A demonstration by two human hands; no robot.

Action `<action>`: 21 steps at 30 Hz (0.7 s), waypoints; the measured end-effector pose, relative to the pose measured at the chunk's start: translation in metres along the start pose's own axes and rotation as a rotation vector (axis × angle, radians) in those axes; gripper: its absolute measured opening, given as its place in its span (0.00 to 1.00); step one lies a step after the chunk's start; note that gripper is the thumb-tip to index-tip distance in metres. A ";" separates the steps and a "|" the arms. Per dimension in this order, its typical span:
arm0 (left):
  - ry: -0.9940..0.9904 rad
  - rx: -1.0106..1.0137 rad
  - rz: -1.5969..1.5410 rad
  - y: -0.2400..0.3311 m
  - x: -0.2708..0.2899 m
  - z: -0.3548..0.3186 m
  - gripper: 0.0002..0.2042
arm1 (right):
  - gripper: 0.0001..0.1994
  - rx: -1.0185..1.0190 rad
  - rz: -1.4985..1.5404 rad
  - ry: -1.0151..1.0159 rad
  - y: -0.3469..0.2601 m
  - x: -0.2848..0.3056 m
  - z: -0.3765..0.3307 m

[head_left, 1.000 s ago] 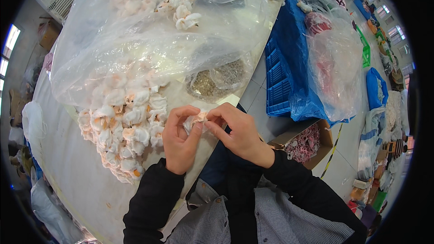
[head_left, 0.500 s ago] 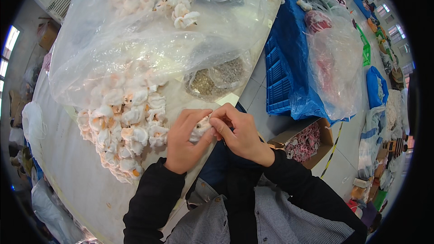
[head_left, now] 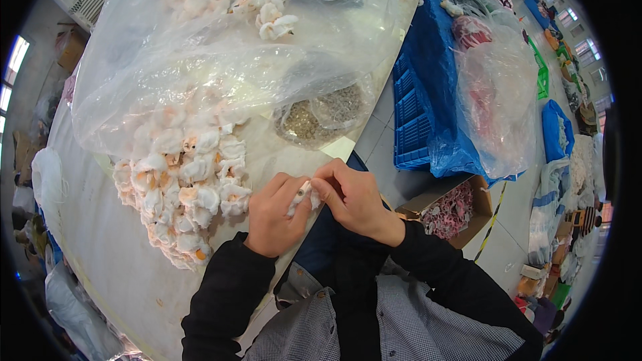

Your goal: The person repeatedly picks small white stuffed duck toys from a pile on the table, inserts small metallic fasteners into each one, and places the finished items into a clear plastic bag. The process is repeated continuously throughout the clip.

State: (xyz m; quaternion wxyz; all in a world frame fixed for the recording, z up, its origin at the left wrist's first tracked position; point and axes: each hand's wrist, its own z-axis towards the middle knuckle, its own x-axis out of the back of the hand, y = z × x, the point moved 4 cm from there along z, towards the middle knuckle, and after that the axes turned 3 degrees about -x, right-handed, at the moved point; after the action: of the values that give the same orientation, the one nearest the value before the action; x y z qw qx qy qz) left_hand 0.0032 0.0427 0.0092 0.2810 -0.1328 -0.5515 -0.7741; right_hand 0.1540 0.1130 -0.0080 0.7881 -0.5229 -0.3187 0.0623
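Over the table's near right edge, my left hand [head_left: 275, 215] is closed round a small white plush piece [head_left: 304, 192], with a dark, round, eye-like spot showing between the fingers. My right hand [head_left: 360, 199] pinches at the right end of the same piece, thumb against forefinger; anything tiny in that pinch is hidden. Left of my hands lies a heap of similar fluffy white pieces [head_left: 194, 187], some with orange patches. Beyond my hands, a clear bag [head_left: 317, 117] of small shiny parts rests on the table.
A big clear plastic sheet [head_left: 221, 60] covers the far part of the pale table [head_left: 127, 261] and more white pieces. On the floor to the right stand a blue crate [head_left: 409, 113] with bagged goods and a cardboard box [head_left: 480, 210] of pink and white scraps.
Both hands have shifted slightly; the left fingers have closed further round the piece. It has turned, so the dark spot now shows more plainly. The heap looks the same.
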 end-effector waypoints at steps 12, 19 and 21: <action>0.054 0.104 -0.062 -0.008 0.001 -0.003 0.07 | 0.04 0.011 -0.029 -0.075 -0.013 0.011 0.019; 0.071 0.157 -0.188 -0.004 0.000 -0.004 0.05 | 0.05 0.143 -0.129 0.020 -0.016 0.007 0.009; 0.089 0.155 -0.196 -0.005 0.000 -0.005 0.06 | 0.05 0.079 -0.107 0.011 -0.018 0.005 0.006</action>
State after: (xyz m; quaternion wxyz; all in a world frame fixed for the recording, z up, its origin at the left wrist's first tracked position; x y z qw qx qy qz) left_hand 0.0008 0.0387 0.0035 0.2375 -0.0214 -0.6070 -0.7581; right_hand 0.1502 0.1123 0.0114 0.8121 -0.4739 -0.3393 0.0297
